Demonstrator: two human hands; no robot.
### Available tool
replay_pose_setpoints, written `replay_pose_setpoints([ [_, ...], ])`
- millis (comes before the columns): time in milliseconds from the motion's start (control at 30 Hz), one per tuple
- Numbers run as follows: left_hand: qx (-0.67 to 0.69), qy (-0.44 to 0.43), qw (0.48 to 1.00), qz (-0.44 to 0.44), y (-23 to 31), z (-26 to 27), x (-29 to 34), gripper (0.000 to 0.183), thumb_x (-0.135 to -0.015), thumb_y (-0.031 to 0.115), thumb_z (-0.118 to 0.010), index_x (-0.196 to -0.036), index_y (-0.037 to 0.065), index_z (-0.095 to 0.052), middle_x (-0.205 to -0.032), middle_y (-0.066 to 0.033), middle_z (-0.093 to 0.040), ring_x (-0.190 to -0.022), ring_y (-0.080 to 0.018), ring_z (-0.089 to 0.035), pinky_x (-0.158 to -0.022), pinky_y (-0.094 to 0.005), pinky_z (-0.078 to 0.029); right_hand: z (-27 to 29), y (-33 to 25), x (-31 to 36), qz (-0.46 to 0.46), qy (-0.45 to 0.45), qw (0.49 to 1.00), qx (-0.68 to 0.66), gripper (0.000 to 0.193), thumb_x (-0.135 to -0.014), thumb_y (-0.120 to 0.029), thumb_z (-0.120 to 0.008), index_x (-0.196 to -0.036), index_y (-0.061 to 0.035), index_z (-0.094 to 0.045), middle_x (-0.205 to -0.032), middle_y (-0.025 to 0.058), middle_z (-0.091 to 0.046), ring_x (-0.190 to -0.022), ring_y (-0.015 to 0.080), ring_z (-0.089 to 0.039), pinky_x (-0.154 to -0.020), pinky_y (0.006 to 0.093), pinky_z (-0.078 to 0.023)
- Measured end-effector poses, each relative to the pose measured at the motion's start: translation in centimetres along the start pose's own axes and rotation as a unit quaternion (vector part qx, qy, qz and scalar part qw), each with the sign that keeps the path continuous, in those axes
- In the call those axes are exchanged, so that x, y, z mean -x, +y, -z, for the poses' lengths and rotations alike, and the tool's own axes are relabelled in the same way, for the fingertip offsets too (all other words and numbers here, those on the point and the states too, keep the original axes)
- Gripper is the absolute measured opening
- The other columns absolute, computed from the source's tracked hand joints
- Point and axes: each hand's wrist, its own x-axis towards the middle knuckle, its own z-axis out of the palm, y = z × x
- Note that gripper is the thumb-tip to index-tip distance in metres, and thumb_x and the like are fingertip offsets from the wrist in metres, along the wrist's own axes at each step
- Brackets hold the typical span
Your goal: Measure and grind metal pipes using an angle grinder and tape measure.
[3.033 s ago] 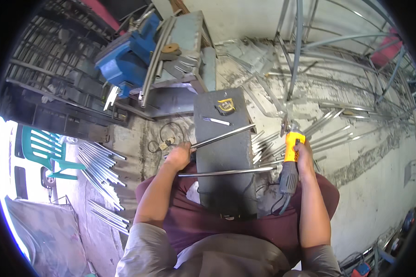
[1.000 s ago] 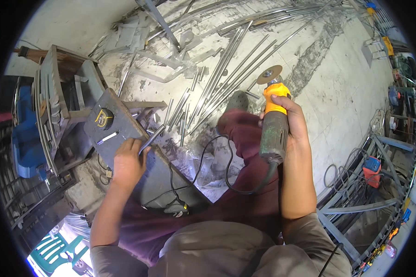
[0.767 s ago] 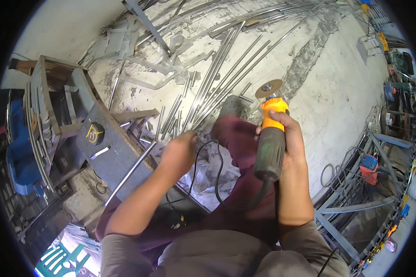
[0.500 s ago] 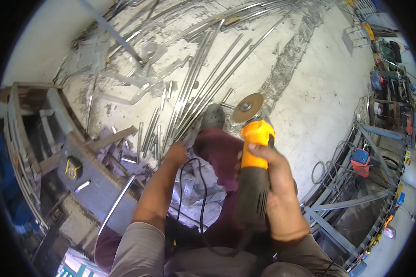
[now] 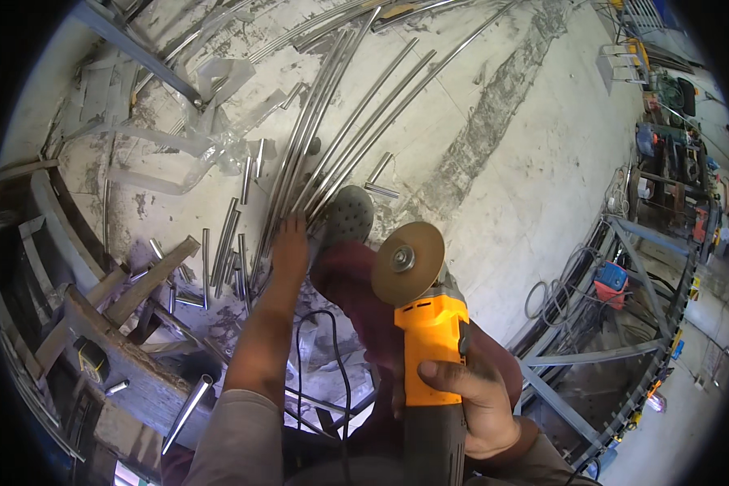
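Note:
My right hand (image 5: pixel 486 405) is wrapped around an orange and black angle grinder (image 5: pixel 433 348), thumb along its orange body. The grinder's thin brown cutting disc (image 5: pixel 423 247) points away from me. Down by the floor, my left hand (image 5: pixel 290 247) rests at the near part of several long shiny metal tubes (image 5: pixel 332 105), its fingers stretched out over them. Its palm side is hidden. A grey clog (image 5: pixel 350 212) on my foot stands just right of those tubes. Between my arms hangs a black cord (image 5: pixel 338 356).
Short cut tubes (image 5: pixel 225 243) lie left of my hand. A worn wooden bench (image 5: pixel 130 356) at the left bears a tape measure (image 5: pixel 91 359) and a tube piece (image 5: pixel 188 413). Clear plastic wrap (image 5: pixel 206 154) litters the floor. Grey metal frames (image 5: pixel 595 356) and a red-blue box (image 5: pixel 611 283) stand right.
The view has shifted. My left hand has reached farther out, its fingers now stretched over the tubes. The grinder has come lower and nearer, with its disc turned more toward me.

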Motion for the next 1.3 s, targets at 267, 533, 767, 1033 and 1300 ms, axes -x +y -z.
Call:
replay_pose_setpoints([
  [267, -0.148, 0.037, 0.988, 0.005, 2.4, -2.0, -4.7, 0.050, -0.099, 0.016, -0.051, -0.146, -0.001, -0.052, -0.142, -0.0185, -0.059, -0.127, -0.0333, -0.059, -0.101, -0.0454, -0.054, 0.5, 0.1, -0.7, -0.002, 0.035, 0.999, -0.039, 0.060, -0.094, -0.003, -0.076, -0.147, -0.0051, -0.047, -0.123, 0.0067, -0.065, -0.108, 0.0170, -0.067, -0.092, 0.0322, -0.056],
  [533, -0.043, -0.118, 0.989, 0.085, 1.8, -1.3, -6.7, 0.042, -0.095, 0.010, -0.061, -0.134, -0.005, -0.057, -0.135, -0.0245, -0.060, -0.126, -0.0391, -0.058, -0.103, -0.0457, -0.053, 0.5, -0.1, -0.4, -0.017, 0.005, 1.000, -0.001, 0.059, -0.095, -0.012, -0.074, -0.144, -0.0053, -0.043, -0.114, 0.0078, -0.063, -0.092, 0.0187, -0.070, -0.083, 0.0333, -0.058],
  [767, 0.139, -0.158, 0.962, 0.172, 2.4, 3.2, -5.2, 0.061, -0.089, 0.036, -0.074, -0.128, -0.009, -0.062, -0.121, -0.0334, -0.068, -0.115, -0.0493, -0.066, -0.101, -0.0531, -0.054, 0.0, 0.5, 0.1, 0.037, -0.006, 0.999, 0.018, 0.054, -0.097, -0.010, -0.072, -0.145, -0.0037, -0.046, -0.111, 0.0096, -0.064, -0.095, 0.0207, -0.070, -0.085, 0.0360, -0.060],
  [1033, 0.146, -0.054, 0.963, 0.219, 8.3, 14.9, -2.6, 0.068, -0.094, 0.062, -0.064, -0.108, -0.004, -0.076, -0.102, -0.0325, -0.073, -0.100, -0.0499, -0.071, -0.090, -0.0544, -0.056, 1.4, 2.4, 1.3, 0.186, -0.036, 0.979, 0.078, 0.058, -0.088, -0.003, -0.078, -0.138, -0.0041, -0.049, -0.109, 0.0074, -0.064, -0.099, 0.0178, -0.067, -0.084, 0.0346, -0.059],
  [1300, 0.430, 0.219, 0.874, -0.046, 18.2, 40.6, 3.4, 0.039, -0.102, 0.038, -0.072, -0.088, 0.002, -0.062, -0.067, -0.0011, -0.058, -0.061, -0.0112, -0.054, -0.058, -0.0303, -0.042, 4.0, 3.7, 1.6, 0.488, -0.034, 0.872, -0.003, 0.072, -0.078, 0.001, -0.081, -0.137, -0.0034, -0.040, -0.107, 0.0101, -0.064, -0.093, 0.0187, -0.068, -0.082, 0.0344, -0.059],
])
